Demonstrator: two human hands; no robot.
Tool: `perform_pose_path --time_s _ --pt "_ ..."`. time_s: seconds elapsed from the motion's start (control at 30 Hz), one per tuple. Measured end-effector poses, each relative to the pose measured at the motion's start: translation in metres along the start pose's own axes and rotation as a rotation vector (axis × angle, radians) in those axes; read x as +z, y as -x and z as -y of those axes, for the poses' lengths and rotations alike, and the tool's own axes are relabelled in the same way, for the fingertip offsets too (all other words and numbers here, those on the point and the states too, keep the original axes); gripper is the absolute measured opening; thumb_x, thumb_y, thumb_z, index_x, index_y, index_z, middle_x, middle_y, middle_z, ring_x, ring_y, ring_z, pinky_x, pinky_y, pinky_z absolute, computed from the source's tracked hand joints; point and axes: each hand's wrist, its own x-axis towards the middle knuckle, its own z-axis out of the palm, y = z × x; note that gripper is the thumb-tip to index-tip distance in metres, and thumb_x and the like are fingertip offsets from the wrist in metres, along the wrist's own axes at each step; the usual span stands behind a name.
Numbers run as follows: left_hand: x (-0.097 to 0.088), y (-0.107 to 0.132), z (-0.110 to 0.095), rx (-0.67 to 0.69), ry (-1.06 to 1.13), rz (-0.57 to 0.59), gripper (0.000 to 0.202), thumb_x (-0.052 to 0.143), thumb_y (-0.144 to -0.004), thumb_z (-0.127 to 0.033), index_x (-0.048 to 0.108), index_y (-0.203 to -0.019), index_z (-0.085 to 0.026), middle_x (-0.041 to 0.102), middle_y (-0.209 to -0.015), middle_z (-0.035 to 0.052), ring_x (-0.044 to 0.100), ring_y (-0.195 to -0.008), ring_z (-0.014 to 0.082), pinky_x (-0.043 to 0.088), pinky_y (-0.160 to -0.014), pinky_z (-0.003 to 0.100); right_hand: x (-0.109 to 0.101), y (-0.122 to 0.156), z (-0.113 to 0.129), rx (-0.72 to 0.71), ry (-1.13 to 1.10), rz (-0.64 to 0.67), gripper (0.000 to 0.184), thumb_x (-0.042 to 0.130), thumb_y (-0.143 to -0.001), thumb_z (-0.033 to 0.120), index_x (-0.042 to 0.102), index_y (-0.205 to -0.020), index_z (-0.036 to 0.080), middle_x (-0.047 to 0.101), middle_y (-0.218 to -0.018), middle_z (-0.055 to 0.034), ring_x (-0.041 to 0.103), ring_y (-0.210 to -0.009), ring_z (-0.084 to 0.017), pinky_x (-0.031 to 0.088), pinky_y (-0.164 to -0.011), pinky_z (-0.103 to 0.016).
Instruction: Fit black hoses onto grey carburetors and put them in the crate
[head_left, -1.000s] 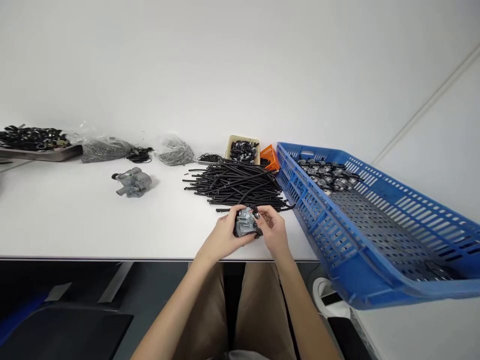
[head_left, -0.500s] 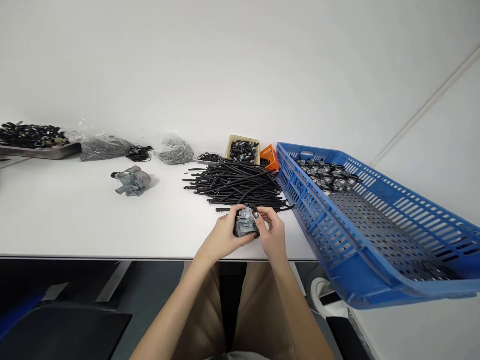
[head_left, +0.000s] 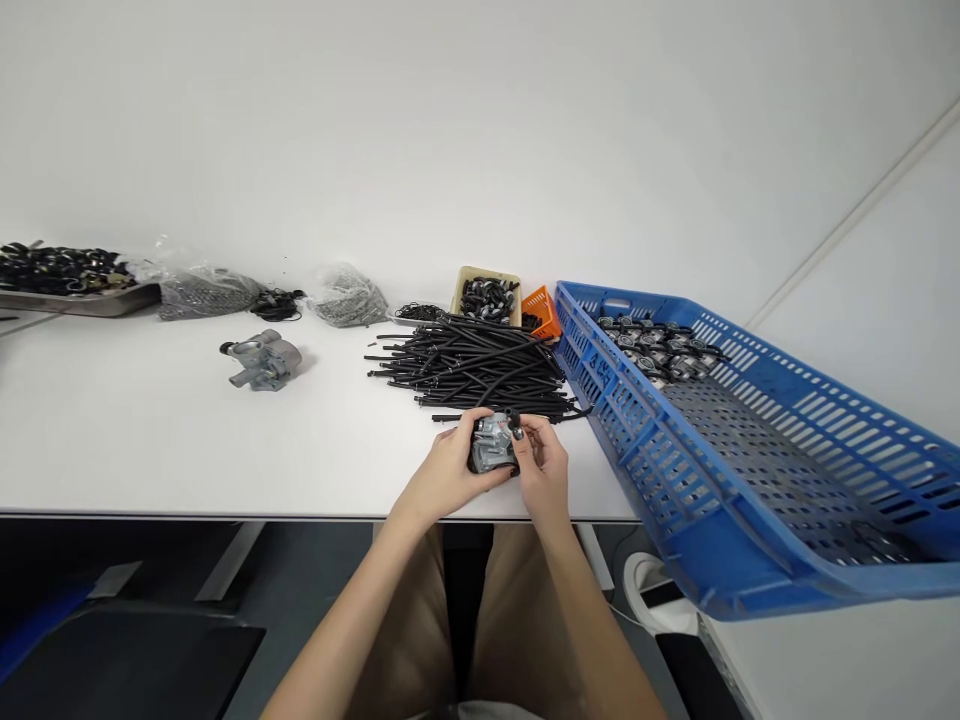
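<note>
A grey metal carburetor (head_left: pixel 492 446) with black parts is held between my hands, over the front of the white table. My left hand (head_left: pixel 450 464) is closed round its left side. My right hand (head_left: pixel 543 462) is closed on its right side, the thumb at a small black piece on its upper right. Fingers hide parts of the carburetor's edges. Just behind my hands lies a pile of black rubber hoses (head_left: pixel 480 365). Another carburetor (head_left: pixel 262 360) stands by itself on the table to the left.
At the right stands a large blue plastic crate (head_left: pixel 637 440) with several carburetors (head_left: pixel 660 348) at its far end. Along the wall are a cream bin (head_left: pixel 455 300) of black parts, an orange basket (head_left: pixel 551 312), plastic bags (head_left: pixel 349 297) of small parts and a metal tray (head_left: pixel 112 304).
Both hands stay on the carburetor in nearly the same place. My right thumb and the black piece have shifted very slightly to the right.
</note>
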Motion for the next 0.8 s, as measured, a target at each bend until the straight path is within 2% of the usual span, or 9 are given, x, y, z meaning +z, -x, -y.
perform_pose_path --time_s 0.13,0.3,0.53,0.67,0.8 --pt "-0.001 0.000 -0.002 0.008 0.024 -0.003 0.067 0.075 -0.078 -0.033 0.042 -0.136 -0.026 0.069 -0.120 0.0092 0.067 -0.106 0.0271 0.052 -0.089 0.036 -0.003 -0.005 0.004 0.058 -0.108 0.105 0.026 0.062 -0.092 0.047 0.063 -0.099 0.022 0.074 -0.098 -0.0064 0.068 -0.094 -0.022 0.052 -0.086 -0.035" --pt "-0.002 0.000 -0.004 -0.007 0.022 0.008 0.067 0.075 -0.078 -0.033 0.042 -0.136 -0.024 0.069 -0.118 0.0098 0.067 -0.105 0.0275 0.051 -0.090 0.038 -0.006 -0.013 0.009 0.150 -0.329 0.247 0.025 0.068 -0.089 0.048 0.062 -0.095 0.024 0.076 -0.093 -0.0039 0.069 -0.084 -0.020 0.055 -0.081 -0.033" --pt "-0.002 0.000 -0.005 -0.020 0.017 0.011 0.067 0.074 -0.079 -0.034 0.042 -0.137 -0.024 0.069 -0.115 0.0096 0.067 -0.103 0.0276 0.051 -0.087 0.037 -0.008 -0.017 0.004 0.099 -0.245 0.258 0.031 0.062 -0.091 0.050 0.070 -0.105 0.024 0.073 -0.091 -0.0042 0.067 -0.089 -0.021 0.053 -0.091 -0.037" --pt "-0.002 0.000 -0.005 -0.019 0.022 0.003 0.066 0.075 -0.079 -0.034 0.043 -0.136 -0.024 0.069 -0.116 0.0096 0.067 -0.102 0.0266 0.051 -0.087 0.036 -0.007 -0.016 -0.002 0.086 -0.235 0.243 0.029 0.061 -0.091 0.050 0.071 -0.097 0.024 0.071 -0.089 -0.0029 0.066 -0.087 -0.021 0.053 -0.087 -0.034" --pt "-0.002 0.000 -0.004 -0.020 0.015 0.010 0.066 0.074 -0.080 -0.035 0.042 -0.137 -0.024 0.069 -0.117 0.0096 0.067 -0.103 0.0268 0.051 -0.087 0.036 -0.004 -0.013 -0.004 0.104 -0.269 0.217 0.029 0.064 -0.090 0.051 0.070 -0.098 0.024 0.071 -0.089 -0.0032 0.066 -0.088 -0.020 0.054 -0.084 -0.034"
